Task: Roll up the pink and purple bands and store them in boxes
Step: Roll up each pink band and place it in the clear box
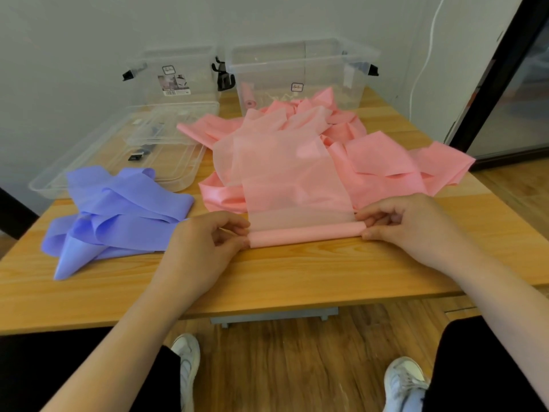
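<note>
A thin, translucent pink band (297, 179) is seen partly wound into a tight roll (306, 234) near the wooden table's (267, 272) front edge. The roll's long axis runs left to right, each end pinched by the left hand (205, 242) and right hand (407, 224), fingers curled.

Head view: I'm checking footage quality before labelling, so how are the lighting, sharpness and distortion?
Head view: soft, even light with faint shadows; wide-angle bending curves the table edge; the pink roll and both hands are reasonably sharp, the clear boxes behind softer, with mild sheen on the purple band.
</note>
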Demonstrator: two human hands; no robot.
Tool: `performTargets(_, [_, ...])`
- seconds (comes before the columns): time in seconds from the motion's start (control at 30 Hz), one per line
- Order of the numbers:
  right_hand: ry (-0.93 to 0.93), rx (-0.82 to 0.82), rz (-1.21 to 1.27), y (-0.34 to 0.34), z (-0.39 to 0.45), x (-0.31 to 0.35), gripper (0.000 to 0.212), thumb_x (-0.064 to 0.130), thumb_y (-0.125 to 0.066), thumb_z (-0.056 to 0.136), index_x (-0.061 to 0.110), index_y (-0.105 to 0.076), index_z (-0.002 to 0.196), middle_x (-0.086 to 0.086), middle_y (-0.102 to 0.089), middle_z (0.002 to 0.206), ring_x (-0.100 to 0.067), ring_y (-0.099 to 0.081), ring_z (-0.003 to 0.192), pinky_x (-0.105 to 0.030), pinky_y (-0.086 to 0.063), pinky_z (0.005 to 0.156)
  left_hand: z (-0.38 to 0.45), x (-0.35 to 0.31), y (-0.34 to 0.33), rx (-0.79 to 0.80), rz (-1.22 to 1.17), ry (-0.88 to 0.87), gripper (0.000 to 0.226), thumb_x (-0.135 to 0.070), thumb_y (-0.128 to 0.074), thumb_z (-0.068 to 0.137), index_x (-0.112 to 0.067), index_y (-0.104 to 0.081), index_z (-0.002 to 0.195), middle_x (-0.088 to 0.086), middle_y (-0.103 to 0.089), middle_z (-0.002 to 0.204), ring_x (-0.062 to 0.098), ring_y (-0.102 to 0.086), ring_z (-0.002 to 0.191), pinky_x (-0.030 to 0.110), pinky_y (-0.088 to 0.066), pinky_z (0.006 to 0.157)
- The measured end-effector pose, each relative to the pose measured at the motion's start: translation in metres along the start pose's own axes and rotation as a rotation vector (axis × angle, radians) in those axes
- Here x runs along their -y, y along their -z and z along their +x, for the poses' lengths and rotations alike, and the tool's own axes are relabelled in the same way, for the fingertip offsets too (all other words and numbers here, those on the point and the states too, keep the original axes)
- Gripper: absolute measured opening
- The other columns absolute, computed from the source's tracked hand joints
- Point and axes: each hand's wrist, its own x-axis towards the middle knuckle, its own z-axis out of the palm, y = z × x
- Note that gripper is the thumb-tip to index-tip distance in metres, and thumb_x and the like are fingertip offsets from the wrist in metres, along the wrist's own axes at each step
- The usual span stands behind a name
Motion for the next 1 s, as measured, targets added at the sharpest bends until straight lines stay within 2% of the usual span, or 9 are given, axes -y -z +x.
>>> performTargets(0.13, [0.012, -0.011, 0.011, -0.001, 0.001, -0.001, 0.036, 0.002, -0.077, 0.066, 0.033, -0.066, 0.08, 0.012, -0.065, 0.074, 0.006, -0.057, 0.065, -0.002, -0.042, 0.067, -0.003, -0.003, -0.003, 0.016, -0.052, -0.013, 0.021, -0.011, -0.073, 0.076, -0.028, -0.066, 0.085, -0.013, -0.066, 0.08, -0.002, -0.059, 0.079, 0.002, -0.041, 0.069])
performTargets(0.3, [0.021, -0.029, -0.038, -0.003, 0.0, -0.001, 0.029, 0.006, -0.078, 0.067, 0.028, -0.069, 0.085, 0.014, -0.063, 0.074, 0.007, -0.056, 0.066, -0.001, -0.039, 0.066, -0.005, -0.001, -0.009, 0.012, 0.016, -0.094, 0.023, -0.008, -0.077, 0.071, -0.019, -0.069, 0.089, -0.011, -0.063, 0.079, 0.001, -0.058, 0.082, 0.004, -0.044, 0.069])
performTargets(0.4, [0.09, -0.044, -0.133, -0.006, -0.001, 0.001, 0.021, 0.012, -0.075, 0.073, 0.03, -0.065, 0.078, 0.014, -0.06, 0.082, 0.004, -0.053, 0.073, -0.001, -0.035, 0.068, -0.005, 0.002, -0.013, -0.027, 0.14, -0.195, 0.015, -0.007, -0.074, 0.074, -0.016, -0.072, 0.086, -0.014, -0.058, 0.076, 0.002, -0.053, 0.085, 0.004, -0.04, 0.068])
performTargets(0.53, [0.105, -0.009, -0.136, -0.008, -0.002, 0.003, 0.018, 0.016, -0.065, 0.083, 0.033, -0.063, 0.078, 0.02, -0.061, 0.084, 0.007, -0.051, 0.079, 0.002, -0.032, 0.067, -0.005, 0.001, -0.015, -0.035, 0.119, -0.169, 0.01, -0.012, -0.066, 0.082, -0.02, -0.07, 0.085, -0.017, -0.058, 0.077, -0.002, -0.052, 0.079, 0.003, -0.037, 0.067])
performTargets(0.67, [0.098, -0.004, -0.078, -0.013, -0.002, 0.004, 0.021, 0.011, -0.062, 0.083, 0.032, -0.061, 0.078, 0.012, -0.062, 0.076, 0.005, -0.053, 0.07, -0.003, -0.036, 0.062, -0.005, -0.001, -0.017, -0.044, 0.099, -0.139, 0.019, -0.006, -0.06, 0.083, -0.025, -0.058, 0.081, -0.012, -0.057, 0.068, 0.001, -0.051, 0.077, 0.01, -0.04, 0.064])
performTargets(0.8, [0.111, -0.006, -0.065, -0.015, -0.003, 0.004, 0.018, 0.009, -0.068, 0.076, 0.025, -0.058, 0.073, 0.006, -0.06, 0.064, -0.001, -0.052, 0.059, -0.01, -0.039, 0.057, -0.006, 0.001, -0.019, -0.021, 0.191, -0.212, 0.018, -0.007, -0.061, 0.077, -0.024, -0.057, 0.08, -0.012, -0.049, 0.062, 0.003, -0.05, 0.068, 0.011, -0.038, 0.059])
performTargets(0.9, [0.17, -0.031, -0.137, -0.016, -0.002, 0.003, 0.02, 0.006, -0.07, 0.073, 0.023, -0.061, 0.067, 0.008, -0.058, 0.068, -0.003, -0.053, 0.067, -0.011, -0.04, 0.061, -0.006, 0.004, -0.019, -0.047, 0.265, -0.272, 0.011, -0.017, -0.055, 0.076, -0.022, -0.063, 0.082, -0.01, -0.048, 0.076, 0.006, -0.046, 0.068, 0.012, -0.036, 0.061])
performTargets(1.0, [0.281, 0.003, -0.169, -0.014, -0.003, 0.003, 0.019, 0.005, -0.07, 0.075, 0.024, -0.066, 0.071, 0.013, -0.059, 0.081, -0.001, -0.054, 0.081, -0.006, -0.039, 0.069, -0.005, 0.008, -0.018, 0.018, 0.269, -0.347, 0.027, -0.029, -0.042, 0.077, -0.018, -0.067, 0.083, -0.007, -0.057, 0.082, 0.004, -0.046, 0.077, 0.011, -0.037, 0.07])
